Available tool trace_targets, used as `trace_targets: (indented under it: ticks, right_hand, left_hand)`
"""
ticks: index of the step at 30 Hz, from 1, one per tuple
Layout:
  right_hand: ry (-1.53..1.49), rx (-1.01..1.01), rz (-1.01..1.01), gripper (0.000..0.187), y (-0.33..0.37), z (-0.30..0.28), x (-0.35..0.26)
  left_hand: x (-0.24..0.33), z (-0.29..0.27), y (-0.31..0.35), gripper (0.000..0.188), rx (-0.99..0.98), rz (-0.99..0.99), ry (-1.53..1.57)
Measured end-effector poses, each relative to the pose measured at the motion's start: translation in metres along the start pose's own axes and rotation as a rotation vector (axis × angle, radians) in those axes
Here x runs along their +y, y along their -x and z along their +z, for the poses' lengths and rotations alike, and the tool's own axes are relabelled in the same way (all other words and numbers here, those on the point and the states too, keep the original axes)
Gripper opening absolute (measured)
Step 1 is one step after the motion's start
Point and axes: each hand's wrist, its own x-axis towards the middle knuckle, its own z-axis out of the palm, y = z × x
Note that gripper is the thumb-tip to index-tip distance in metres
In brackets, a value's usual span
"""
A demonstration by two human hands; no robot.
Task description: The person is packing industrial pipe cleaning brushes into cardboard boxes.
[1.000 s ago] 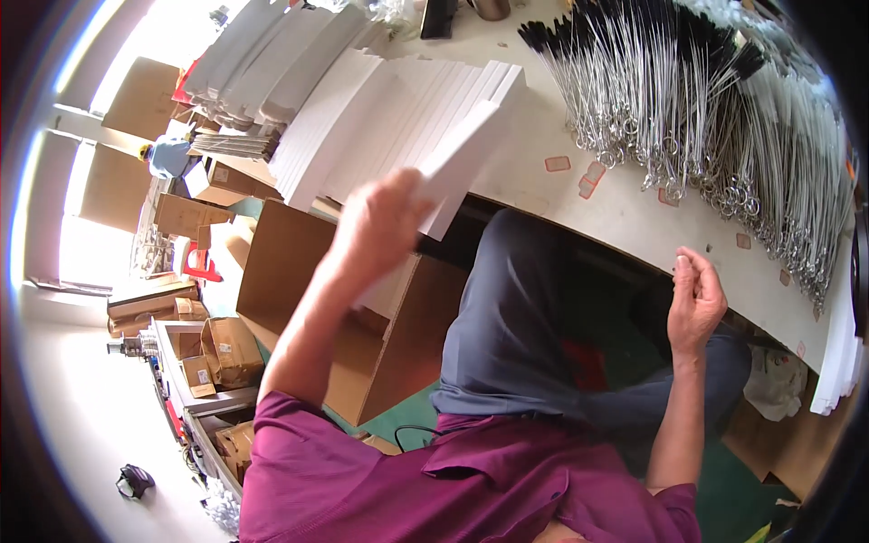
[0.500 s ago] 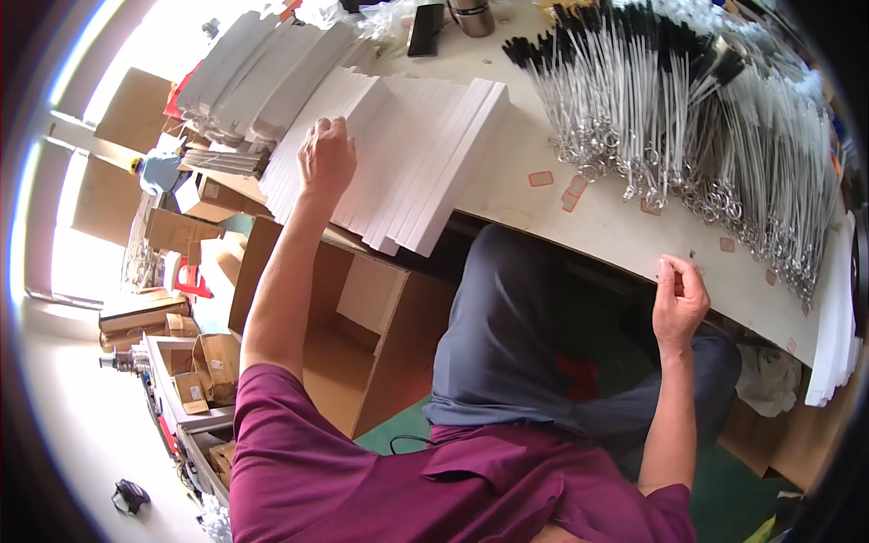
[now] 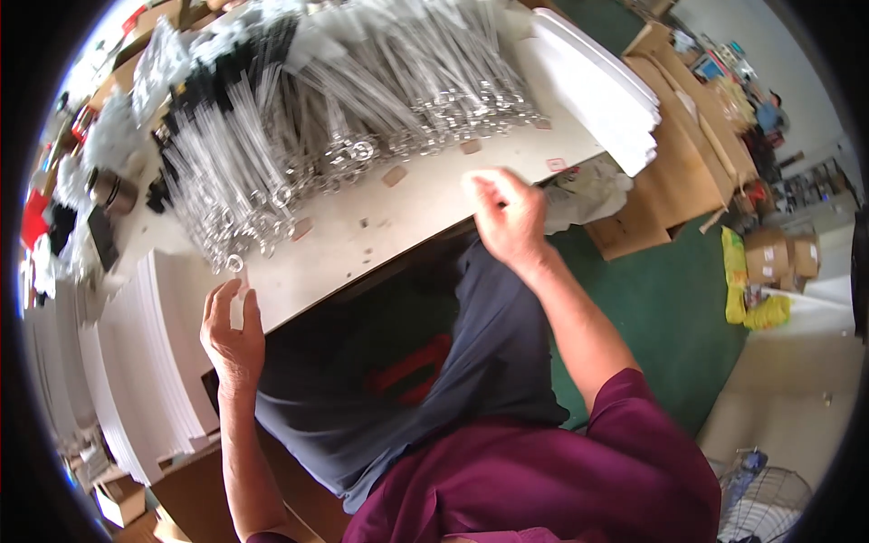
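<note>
My left hand (image 3: pixel 233 335) is just above the table's front edge at the left, thumb and fingers apart, nothing visible between them. It is nearest a stack of long white card pieces (image 3: pixel 167 335) and the ring end of a thin wire-stemmed brush. My right hand (image 3: pixel 511 222), blurred, hovers by the table edge further right with its fingers curled in; whatever they may hold is hidden. Between and beyond my hands lies a broad heap of thin brushes (image 3: pixel 344 109) with pale stems, metal ring ends toward me and black bristles at the left.
More white card pieces (image 3: pixel 593 90) lie at the table's right end, next to a brown cardboard box (image 3: pixel 670 154). A pale plastic bag (image 3: pixel 588 195) hangs below the edge. A metal cup (image 3: pixel 112 192) and a dark phone (image 3: pixel 102 237) sit at the left. Small labels (image 3: pixel 394 176) dot the tabletop.
The view has turned to the right. My left hand has left the white card stack and its fingers have spread; my right hand has moved along the table edge, fingers still curled.
</note>
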Motion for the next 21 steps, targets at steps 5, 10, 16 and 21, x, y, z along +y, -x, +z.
trace_targets:
  ticks: [5, 10, 16, 21]
  right_hand:
    - [0.829, 0.050, -0.006, 0.035, -0.034, -0.124, 0.095]
    - [1.235, -0.088, 0.141, 0.058, -0.055, -0.197, 0.142]
    - [1.298, -0.112, 0.121, 0.053, -0.062, -0.218, 0.178]
    - [1.230, -0.094, 0.080, 0.045, -0.078, -0.200, 0.168]
  left_hand:
    - [-0.026, 0.049, 0.004, 0.017, 0.057, 0.027, -0.049]
    - [-0.024, 0.052, 0.006, 0.013, 0.091, 0.029, -0.044]
    - [-0.025, 0.056, 0.001, 0.012, 0.080, 0.051, -0.083]
    - [-0.037, 0.048, 0.012, 0.016, 0.102, -0.011, -0.182]
